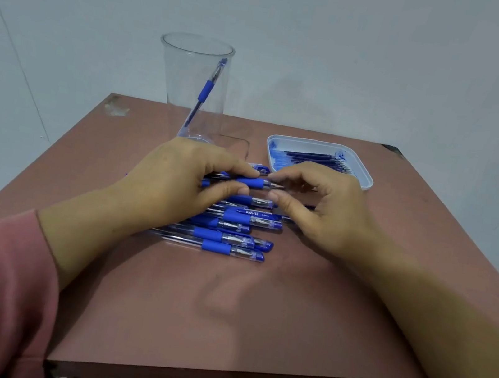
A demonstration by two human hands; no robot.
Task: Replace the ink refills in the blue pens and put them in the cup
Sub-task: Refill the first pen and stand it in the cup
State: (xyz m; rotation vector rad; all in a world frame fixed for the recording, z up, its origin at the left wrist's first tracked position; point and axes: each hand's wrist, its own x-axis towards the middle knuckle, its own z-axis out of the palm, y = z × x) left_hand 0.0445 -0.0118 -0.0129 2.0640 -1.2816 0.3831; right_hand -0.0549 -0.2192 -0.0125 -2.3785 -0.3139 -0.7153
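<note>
Aslant, one pen [206, 92] in cup [177, 79]

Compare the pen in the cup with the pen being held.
The pen in the cup stands leaning on the cup wall; the held pen lies level. No hand touches the pen in the cup; the left hand grips the held pen. The held pen's tip is bare; the pen in the cup looks capped. Both have blue grips.

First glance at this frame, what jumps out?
Centre: the left hand pinches a blue-gripped clear plastic pen, the right hand curled at its tip. Nearer lies a pile of matching blue pens; behind, a tall clear plastic cup holds one blue pen.
</note>
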